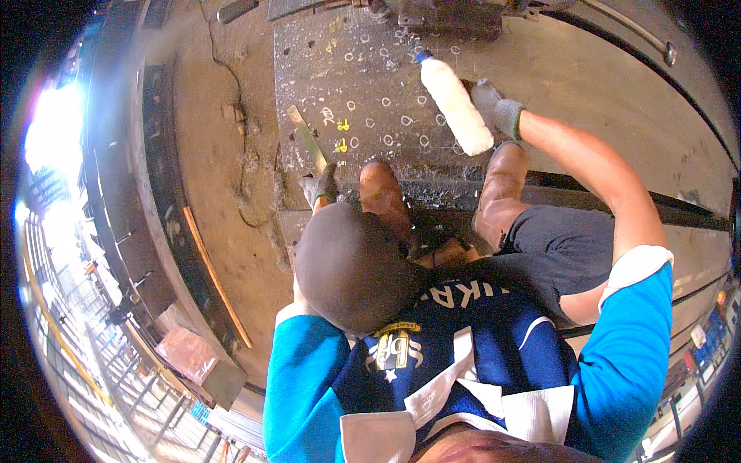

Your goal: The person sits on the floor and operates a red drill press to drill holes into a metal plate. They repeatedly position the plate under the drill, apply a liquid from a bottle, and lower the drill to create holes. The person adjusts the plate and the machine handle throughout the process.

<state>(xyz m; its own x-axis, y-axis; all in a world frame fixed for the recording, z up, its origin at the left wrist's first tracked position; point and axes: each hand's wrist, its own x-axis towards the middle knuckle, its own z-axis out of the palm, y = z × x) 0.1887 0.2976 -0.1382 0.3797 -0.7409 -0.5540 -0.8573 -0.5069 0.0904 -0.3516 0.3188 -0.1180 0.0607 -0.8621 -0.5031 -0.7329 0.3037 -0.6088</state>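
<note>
Left hand [319, 185] grips a strip [308, 140] at its near end, right hand [492, 106] a bottle [455, 106] from the right.

Head-worn left fisheye, facing steeply down: blue shirt [445, 339] close below, hands [494, 106] and boots [505, 181] farther off.

A dark metal plate [309, 86] is marked with white circles [424, 141] and yellow characters [342, 124]; small pale chips [444, 182] are scattered toward its near edge.
</note>
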